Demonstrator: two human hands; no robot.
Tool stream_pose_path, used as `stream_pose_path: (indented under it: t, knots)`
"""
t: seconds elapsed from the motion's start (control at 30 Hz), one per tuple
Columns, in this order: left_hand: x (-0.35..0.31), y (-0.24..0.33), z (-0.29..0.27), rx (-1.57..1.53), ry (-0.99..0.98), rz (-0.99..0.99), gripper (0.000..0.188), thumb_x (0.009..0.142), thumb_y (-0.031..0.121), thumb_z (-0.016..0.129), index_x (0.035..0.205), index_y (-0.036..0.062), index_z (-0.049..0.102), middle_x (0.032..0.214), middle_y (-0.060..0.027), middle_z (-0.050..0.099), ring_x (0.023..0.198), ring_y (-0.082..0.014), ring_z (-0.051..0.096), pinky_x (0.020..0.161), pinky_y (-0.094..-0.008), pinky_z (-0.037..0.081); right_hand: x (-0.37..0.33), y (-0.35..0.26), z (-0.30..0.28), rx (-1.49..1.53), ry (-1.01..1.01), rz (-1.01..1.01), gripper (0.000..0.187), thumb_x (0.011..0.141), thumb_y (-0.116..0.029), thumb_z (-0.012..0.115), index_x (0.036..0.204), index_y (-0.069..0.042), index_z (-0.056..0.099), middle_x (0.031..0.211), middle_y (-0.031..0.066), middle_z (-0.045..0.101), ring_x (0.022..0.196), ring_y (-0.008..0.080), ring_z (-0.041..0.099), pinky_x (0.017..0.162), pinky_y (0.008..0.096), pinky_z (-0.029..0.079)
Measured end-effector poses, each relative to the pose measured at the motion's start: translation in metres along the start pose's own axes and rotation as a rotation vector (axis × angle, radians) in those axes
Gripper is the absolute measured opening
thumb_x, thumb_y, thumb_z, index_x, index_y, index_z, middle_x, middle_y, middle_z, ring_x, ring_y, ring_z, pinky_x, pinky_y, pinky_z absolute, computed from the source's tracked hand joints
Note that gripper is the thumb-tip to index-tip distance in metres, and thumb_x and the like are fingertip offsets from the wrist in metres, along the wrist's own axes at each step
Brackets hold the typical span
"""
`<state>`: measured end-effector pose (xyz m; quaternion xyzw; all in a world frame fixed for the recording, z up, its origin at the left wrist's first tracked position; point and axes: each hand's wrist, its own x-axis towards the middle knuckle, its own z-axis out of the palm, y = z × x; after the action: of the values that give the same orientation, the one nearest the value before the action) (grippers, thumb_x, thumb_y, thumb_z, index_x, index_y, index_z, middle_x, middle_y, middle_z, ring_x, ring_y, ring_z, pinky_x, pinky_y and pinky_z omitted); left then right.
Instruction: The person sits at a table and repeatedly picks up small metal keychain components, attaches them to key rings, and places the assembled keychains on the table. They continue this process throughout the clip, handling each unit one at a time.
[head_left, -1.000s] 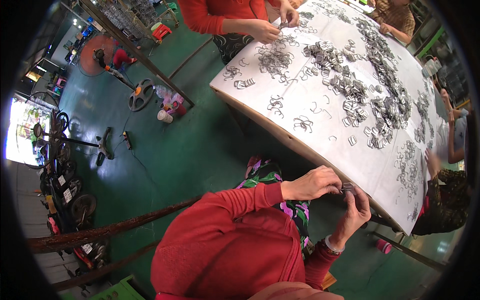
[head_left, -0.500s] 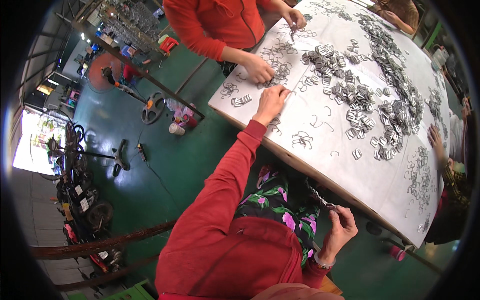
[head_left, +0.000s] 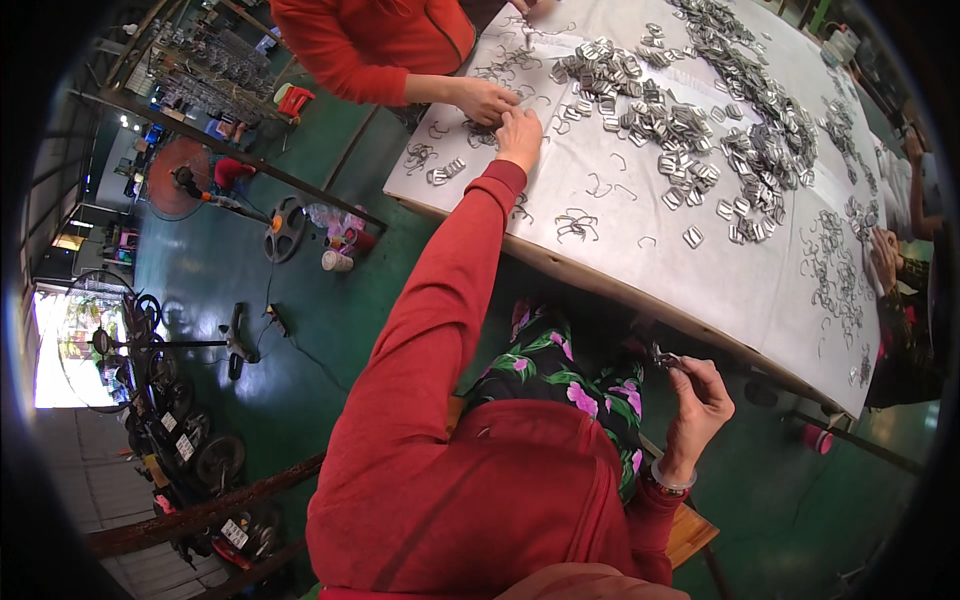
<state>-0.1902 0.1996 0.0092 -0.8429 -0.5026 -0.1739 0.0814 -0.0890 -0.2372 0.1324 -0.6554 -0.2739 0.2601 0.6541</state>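
Note:
My left hand is stretched out to the near left part of the white-covered table, fingers curled down among thin bent wire hooks. What those fingers hold, if anything, is hidden. Just beside it is a co-worker's hand, also over the hooks. Low over my lap, off the table's near edge, my right hand pinches a small bundle of dark metal wire pieces between thumb and fingers. A few loose hooks lie near the table edge, with small flat metal buckles further left.
Heaps of metal buckles spread across the table's middle. More wire hooks lie at the right, near another person's hand. On the green floor at left stand a fan, a cup and parked motorbikes.
The view has shifted, and my left hand is now right beside the co-worker's hand. My right hand still pinches the wire pieces. The co-worker's farther hand has moved toward the upper edge.

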Motion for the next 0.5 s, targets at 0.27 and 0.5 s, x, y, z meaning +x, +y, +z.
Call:
stream_pose_path:
  t: [0.27, 0.5]
  knots:
    - [0.0, -0.015, -0.015, -0.223, -0.031, 0.129, 0.007, 0.083, 0.005, 0.05, 0.09, 0.0052, 0.051, 0.093, -0.0144, 0.061, 0.086, -0.034, 0.063, 0.071, -0.0426, 0.052, -0.02, -0.016, 0.002, 0.039, 0.041, -0.026, 0.018, 0.074, 0.012, 0.064, 0.09, 0.004, 0.065, 0.081, 0.0041, 0.06, 0.075, 0.0106, 0.057, 0.068, 0.0196, 0.044]
    - [-0.003, -0.039, -0.009, -0.38, 0.163, 0.141, 0.015, 0.083, 0.006, 0.052, 0.096, 0.0051, 0.059, 0.087, -0.0139, 0.063, 0.089, -0.0321, 0.057, 0.081, -0.0412, 0.046, -0.024, -0.013, 0.001, -0.01, 0.008, -0.068, 0.019, 0.073, 0.013, 0.063, 0.09, 0.004, 0.065, 0.079, 0.0044, 0.06, 0.074, 0.0103, 0.056, 0.067, 0.0198, 0.043]
